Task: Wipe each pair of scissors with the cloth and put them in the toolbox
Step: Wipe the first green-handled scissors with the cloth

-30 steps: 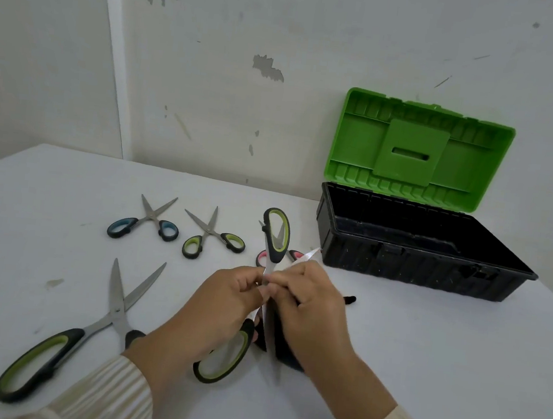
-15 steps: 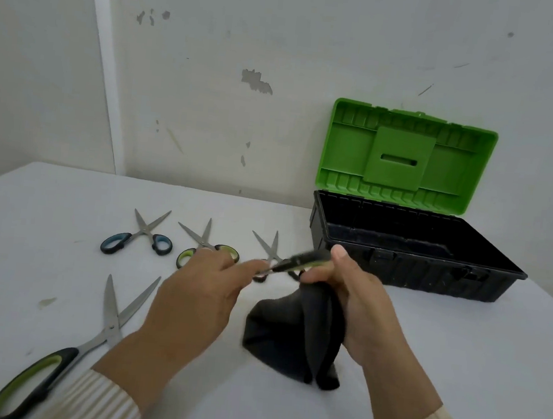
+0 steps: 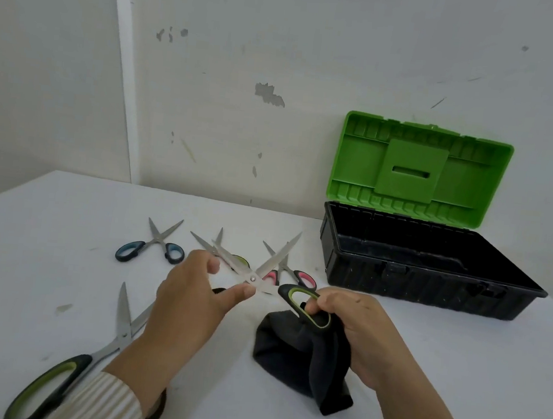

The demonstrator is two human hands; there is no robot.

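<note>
I hold a large pair of green-and-black scissors (image 3: 262,272) open above the table, blades spread and pointing away. My left hand (image 3: 192,299) pinches them at the pivot and lower handle. My right hand (image 3: 354,335) grips the other handle loop together with a dark cloth (image 3: 301,360) that hangs down to the table. The toolbox (image 3: 424,277) stands at the right, black base, green lid (image 3: 421,169) raised against the wall; the part of its inside that I see holds nothing.
On the white table (image 3: 44,254) lie blue-handled scissors (image 3: 153,248), small green-handled scissors (image 3: 211,243) partly behind my left hand, pink-handled scissors (image 3: 289,271), and a second large green-and-black pair (image 3: 85,353) at the front left. A wall runs behind.
The held scissors have swung from upright to flat and their blades have opened. The cloth came off the blade and now hangs from my right hand, which has taken a handle loop.
</note>
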